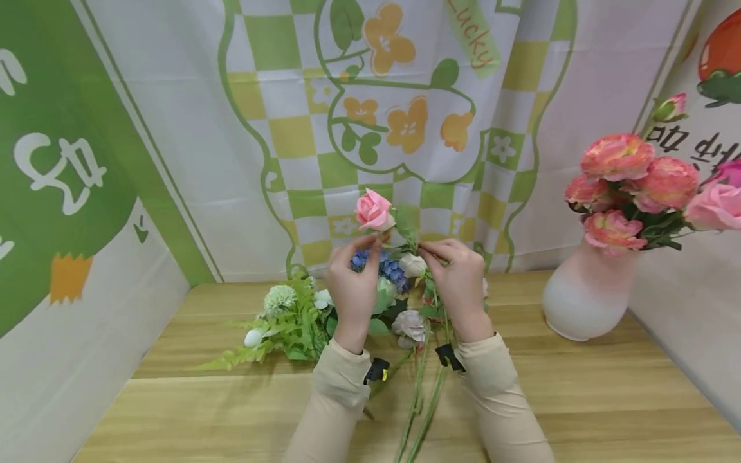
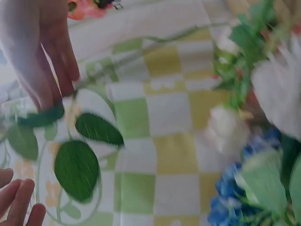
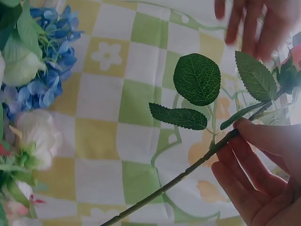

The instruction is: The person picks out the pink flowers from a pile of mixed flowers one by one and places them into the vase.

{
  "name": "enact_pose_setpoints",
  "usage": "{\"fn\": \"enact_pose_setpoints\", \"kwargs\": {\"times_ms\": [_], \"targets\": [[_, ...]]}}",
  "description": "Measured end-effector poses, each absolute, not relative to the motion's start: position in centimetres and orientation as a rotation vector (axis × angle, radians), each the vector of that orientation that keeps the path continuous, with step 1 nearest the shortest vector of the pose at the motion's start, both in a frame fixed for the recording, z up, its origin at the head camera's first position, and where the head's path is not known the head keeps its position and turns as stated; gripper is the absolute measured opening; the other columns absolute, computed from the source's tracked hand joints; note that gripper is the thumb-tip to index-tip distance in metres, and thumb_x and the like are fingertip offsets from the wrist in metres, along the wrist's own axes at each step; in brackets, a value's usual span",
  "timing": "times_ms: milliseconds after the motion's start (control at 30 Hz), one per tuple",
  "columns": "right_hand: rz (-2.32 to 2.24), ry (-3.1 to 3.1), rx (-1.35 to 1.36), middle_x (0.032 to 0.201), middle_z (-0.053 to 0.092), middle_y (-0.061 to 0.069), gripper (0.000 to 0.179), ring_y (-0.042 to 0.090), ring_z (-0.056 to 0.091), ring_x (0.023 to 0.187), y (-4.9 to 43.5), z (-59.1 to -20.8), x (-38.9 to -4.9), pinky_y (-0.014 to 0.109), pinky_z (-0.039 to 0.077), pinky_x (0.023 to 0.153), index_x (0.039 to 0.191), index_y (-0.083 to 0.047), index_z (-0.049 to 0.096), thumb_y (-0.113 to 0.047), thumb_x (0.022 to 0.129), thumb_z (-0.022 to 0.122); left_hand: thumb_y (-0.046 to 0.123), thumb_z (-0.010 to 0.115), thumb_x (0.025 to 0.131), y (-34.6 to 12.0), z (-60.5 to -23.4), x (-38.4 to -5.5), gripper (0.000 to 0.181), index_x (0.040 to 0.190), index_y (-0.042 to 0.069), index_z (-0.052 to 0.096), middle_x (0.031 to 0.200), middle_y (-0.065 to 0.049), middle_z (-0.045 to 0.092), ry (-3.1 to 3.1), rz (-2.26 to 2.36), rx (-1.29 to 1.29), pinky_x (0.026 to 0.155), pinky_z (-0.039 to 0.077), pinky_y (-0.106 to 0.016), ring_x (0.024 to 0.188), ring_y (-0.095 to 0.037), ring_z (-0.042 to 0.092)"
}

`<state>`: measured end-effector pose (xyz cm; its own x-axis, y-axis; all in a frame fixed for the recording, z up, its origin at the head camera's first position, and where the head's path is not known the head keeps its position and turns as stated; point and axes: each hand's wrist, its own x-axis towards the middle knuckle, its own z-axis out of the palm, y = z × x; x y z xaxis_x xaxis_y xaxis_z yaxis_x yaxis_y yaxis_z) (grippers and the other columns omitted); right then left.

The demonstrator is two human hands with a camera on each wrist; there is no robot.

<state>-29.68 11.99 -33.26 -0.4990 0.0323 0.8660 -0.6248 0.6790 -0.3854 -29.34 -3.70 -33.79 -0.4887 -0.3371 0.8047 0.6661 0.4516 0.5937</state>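
A pink rose (image 1: 374,210) with serrated green leaves (image 3: 196,79) is held up above the table. My right hand (image 1: 460,276) pinches its thin green stem (image 3: 174,181) just below the leaves, thumb against fingers. Close by the bloom is my left hand (image 1: 352,280); in the right wrist view its blurred fingers (image 3: 251,26) hang loosely beside a leaf, apart from the stem. Below both hands lie blue hydrangea blossoms (image 3: 47,87), a white flower (image 1: 412,265) and a pale pinkish flower (image 1: 411,325).
Green foliage with pale pompom flowers (image 1: 280,298) lies left on the wooden table (image 1: 231,418). Long loose stems (image 1: 425,411) run toward the front edge. At right stands a white-pink vase (image 1: 590,296) of coral flowers (image 1: 616,157). A checkered cloth (image 1: 278,141) hangs behind.
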Motion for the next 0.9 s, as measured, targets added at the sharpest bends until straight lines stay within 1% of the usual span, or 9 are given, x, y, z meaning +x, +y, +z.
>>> {"fn": "enact_pose_setpoints", "kwargs": {"times_ms": [100, 167, 267, 333, 500, 667, 767, 833, 900], "targets": [[0.897, -1.916, 0.429, 0.082, 0.073, 0.011, 0.009, 0.022, 0.070, 0.071, 12.8, -33.0, -29.9, 0.032, 0.058, 0.062, 0.087, -0.005, 0.077, -0.009, 0.079, 0.076, 0.018, 0.072, 0.085, -4.8, -34.2, -29.5, 0.015, 0.096, 0.007, 0.073, 0.092, -0.005, 0.073, -1.722, -1.190, -0.270, 0.080, 0.045, -0.035, 0.087, -0.022, 0.060], [0.910, -1.895, 0.408, 0.082, 0.073, 0.012, 0.008, 0.023, 0.069, 0.070, 13.4, -33.0, -30.1, 0.034, 0.058, 0.062, 0.086, -0.003, 0.077, -0.007, 0.078, 0.076, 0.016, 0.072, 0.084, -5.7, -34.5, -29.6, 0.015, 0.097, 0.007, 0.073, 0.093, -0.006, 0.073, -1.748, -1.161, -0.255, 0.080, 0.043, -0.035, 0.087, -0.023, 0.058], [0.923, -1.861, 0.383, 0.080, 0.073, 0.013, 0.008, 0.025, 0.069, 0.069, 14.1, -33.0, -30.3, 0.036, 0.058, 0.061, 0.086, -0.002, 0.077, -0.005, 0.078, 0.076, 0.016, 0.071, 0.085, -7.1, -35.0, -29.7, 0.016, 0.099, 0.007, 0.072, 0.095, -0.007, 0.072, -1.790, -1.126, -0.231, 0.082, 0.042, -0.036, 0.090, -0.024, 0.056], [0.932, -1.842, 0.373, 0.080, 0.072, 0.014, 0.008, 0.026, 0.069, 0.068, 14.5, -33.0, -30.5, 0.036, 0.057, 0.060, 0.086, -0.001, 0.076, -0.004, 0.078, 0.076, 0.015, 0.071, 0.085, -7.9, -35.3, -29.7, 0.017, 0.099, 0.006, 0.072, 0.096, -0.009, 0.071, -1.805, -1.101, -0.212, 0.082, 0.042, -0.037, 0.090, -0.026, 0.056], [0.935, -1.820, 0.345, 0.082, 0.072, 0.016, 0.009, 0.028, 0.069, 0.071, 15.7, -32.9, -30.6, 0.036, 0.056, 0.063, 0.087, 0.000, 0.076, -0.004, 0.080, 0.074, 0.012, 0.072, 0.084, -9.5, -36.1, -29.9, 0.018, 0.099, 0.003, 0.072, 0.096, -0.012, 0.070, -1.840, -1.044, -0.164, 0.085, 0.043, -0.042, 0.091, -0.029, 0.056], [0.899, -1.816, 0.273, 0.083, 0.072, 0.018, 0.008, 0.030, 0.070, 0.071, 17.1, -32.8, -30.4, 0.036, 0.056, 0.064, 0.087, 0.000, 0.076, -0.004, 0.081, 0.073, 0.013, 0.071, 0.085, -10.7, -36.8, -29.7, 0.018, 0.100, 0.004, 0.072, 0.098, -0.012, 0.069, -1.888, -1.024, -0.130, 0.092, 0.040, -0.046, 0.093, -0.031, 0.056], [0.872, -1.810, 0.225, 0.082, 0.072, 0.019, 0.009, 0.031, 0.070, 0.069, 17.9, -32.5, -30.1, 0.018, 0.054, 0.064, 0.088, 0.001, 0.076, -0.005, 0.083, 0.071, 0.014, 0.069, 0.086, -11.4, -37.2, -29.7, 0.017, 0.101, 0.005, 0.071, 0.099, -0.012, 0.069, -1.919, -1.009, -0.112, 0.090, 0.039, -0.047, 0.093, -0.030, 0.056], [0.866, -1.796, 0.205, 0.082, 0.072, 0.019, 0.010, 0.031, 0.069, 0.067, 18.3, -32.3, -30.1, 0.005, 0.048, 0.066, 0.087, 0.002, 0.076, -0.006, 0.084, 0.070, 0.015, 0.068, 0.087, -11.8, -37.4, -29.7, 0.018, 0.101, 0.005, 0.071, 0.098, -0.012, 0.069, -1.936, -0.990, -0.107, 0.088, 0.039, -0.046, 0.093, -0.030, 0.055], [0.858, -1.792, 0.193, 0.081, 0.071, 0.020, 0.011, 0.032, 0.069, 0.067, 18.6, -32.1, -30.0, -0.005, 0.037, 0.068, 0.087, 0.002, 0.076, -0.007, 0.085, 0.069, 0.016, 0.068, 0.087, -12.2, -37.6, -29.8, 0.018, 0.101, 0.005, 0.071, 0.097, -0.013, 0.069, -1.945, -0.963, -0.102, 0.085, 0.039, -0.046, 0.090, -0.031, 0.055]]}}
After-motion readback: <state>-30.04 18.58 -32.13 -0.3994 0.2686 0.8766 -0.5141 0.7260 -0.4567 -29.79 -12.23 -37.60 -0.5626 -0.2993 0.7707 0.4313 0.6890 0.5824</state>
